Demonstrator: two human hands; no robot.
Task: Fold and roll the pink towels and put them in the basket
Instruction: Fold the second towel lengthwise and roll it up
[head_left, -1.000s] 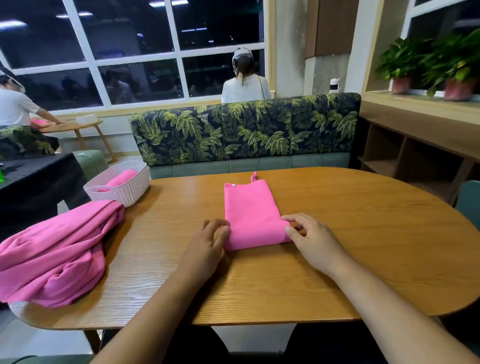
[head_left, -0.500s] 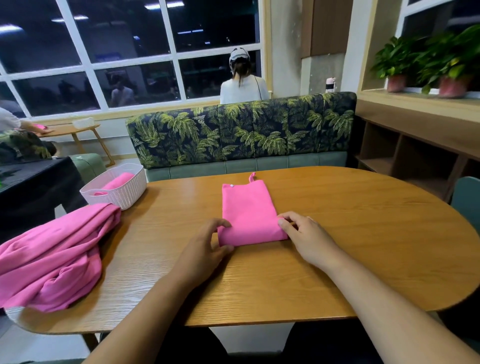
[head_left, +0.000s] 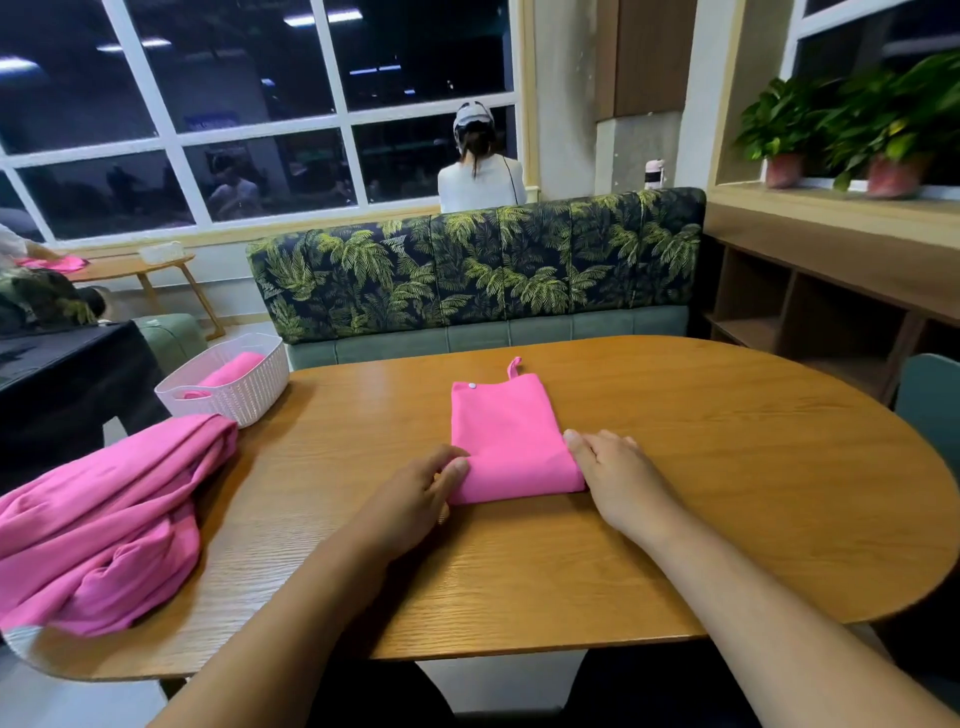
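Note:
A folded pink towel (head_left: 506, 436) lies flat in the middle of the wooden table (head_left: 727, 467), its hanging loop pointing away from me. My left hand (head_left: 415, 493) pinches the towel's near left corner between thumb and fingers. My right hand (head_left: 618, 478) rests on the near right corner, fingers pressed against the edge. A white woven basket (head_left: 234, 387) stands at the table's far left with a rolled pink towel (head_left: 234, 366) inside. A heap of unfolded pink towels (head_left: 98, 525) lies at the left edge.
A leaf-print bench (head_left: 478, 270) runs behind the table. Wooden shelves (head_left: 810, 312) stand at the right, with potted plants (head_left: 841, 119) above. A person (head_left: 480, 166) sits beyond the bench, back turned. A teal chair (head_left: 930, 400) is at the right edge.
Both hands have shifted slightly along the towel's near edge; the left thumb now grips the corner. The towel lies in the same place.

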